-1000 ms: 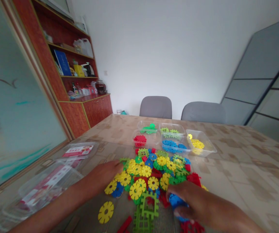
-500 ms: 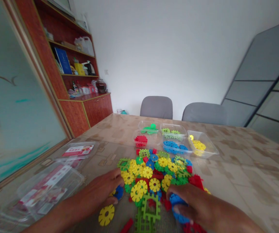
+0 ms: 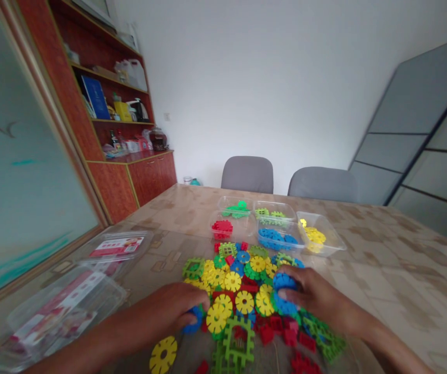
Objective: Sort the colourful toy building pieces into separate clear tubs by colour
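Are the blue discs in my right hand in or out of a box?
Out: your right hand holds the blue discs at the loose pile, short of the clear boxes.

Two bare hands (image 3: 187, 305) (image 3: 309, 292) and bare, slender forearms (image 3: 106, 335)

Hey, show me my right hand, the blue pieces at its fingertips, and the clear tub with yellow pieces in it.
Right hand (image 3: 316, 295): head view, on the back of the hand.
Blue pieces (image 3: 284, 281): head view, on the upper piece's face.
Clear tub (image 3: 333, 239): head view, on its right wall.
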Motion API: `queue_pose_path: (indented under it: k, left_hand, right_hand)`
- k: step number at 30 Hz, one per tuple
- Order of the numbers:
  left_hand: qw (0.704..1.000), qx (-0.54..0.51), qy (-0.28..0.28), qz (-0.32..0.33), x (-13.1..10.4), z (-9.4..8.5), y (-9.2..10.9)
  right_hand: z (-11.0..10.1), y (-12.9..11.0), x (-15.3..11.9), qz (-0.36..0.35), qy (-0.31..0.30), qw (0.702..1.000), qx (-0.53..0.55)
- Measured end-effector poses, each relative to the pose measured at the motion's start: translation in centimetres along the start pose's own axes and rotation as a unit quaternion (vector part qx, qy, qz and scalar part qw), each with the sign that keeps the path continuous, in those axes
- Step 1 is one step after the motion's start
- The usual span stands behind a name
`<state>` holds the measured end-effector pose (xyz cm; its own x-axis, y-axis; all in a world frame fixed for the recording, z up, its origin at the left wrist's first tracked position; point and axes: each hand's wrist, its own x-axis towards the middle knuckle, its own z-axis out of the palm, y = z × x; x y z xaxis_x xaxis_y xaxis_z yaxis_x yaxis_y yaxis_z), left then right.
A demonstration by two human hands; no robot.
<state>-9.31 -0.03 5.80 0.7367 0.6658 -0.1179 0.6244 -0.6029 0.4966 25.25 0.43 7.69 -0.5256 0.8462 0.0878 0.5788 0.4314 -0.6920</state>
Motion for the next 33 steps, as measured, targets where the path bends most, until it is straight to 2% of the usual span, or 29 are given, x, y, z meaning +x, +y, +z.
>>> queue_pose_path:
  k: [3, 7, 10, 14, 21, 24, 26, 28, 31, 33]
  left_hand:
    - [0.999, -0.018, 0.031, 0.021, 1.7, -1.0, 0.8]
    - [0.995, -0.049, 0.081, 0.017, 4.9, -2.9, 1.8]
    - [0.983, -0.13, 0.127, 0.025, 7.9, -4.0, 2.3]
    - [0.951, -0.261, 0.163, 0.041, 11.8, -4.4, 2.6]
    - [0.937, -0.28, 0.205, 0.031, 19.1, -5.3, 2.6]
    - [0.938, -0.274, 0.209, 0.029, 21.9, -5.2, 2.5]
    - [0.94, -0.264, 0.215, 0.023, 22.6, -4.8, 2.2]
    - [0.941, -0.254, 0.224, 0.019, 22.0, -4.3, 1.9]
    - [0.941, -0.247, 0.229, 0.018, 19.4, -3.5, 1.5]
    - [0.942, -0.247, 0.226, 0.018, 17.1, -3.4, 1.5]
  right_hand:
    - [-1.1, 1.7, 1.2, 0.021, 0.071, 0.997, 0.033]
    - [-3.2, 4.2, 3.3, 0.088, 0.2, 0.975, 0.027]
    - [-4.8, 5.7, 4.8, 0.114, 0.253, 0.961, 0.004]
    - [-5.8, 6.7, 6.4, 0.127, 0.288, 0.949, -0.009]
    - [-5.8, 6.5, 8.4, 0.13, 0.301, 0.944, -0.019]
    - [-6.0, 6.2, 8.4, 0.129, 0.305, 0.943, -0.027]
    - [-6.2, 5.9, 7.6, 0.126, 0.306, 0.943, -0.032]
    - [-6.2, 5.7, 6.4, 0.119, 0.293, 0.948, -0.031]
    - [-6.0, 5.4, 3.8, 0.107, 0.257, 0.96, -0.015]
    - [-5.8, 5.3, 1.9, 0.104, 0.212, 0.972, -0.001]
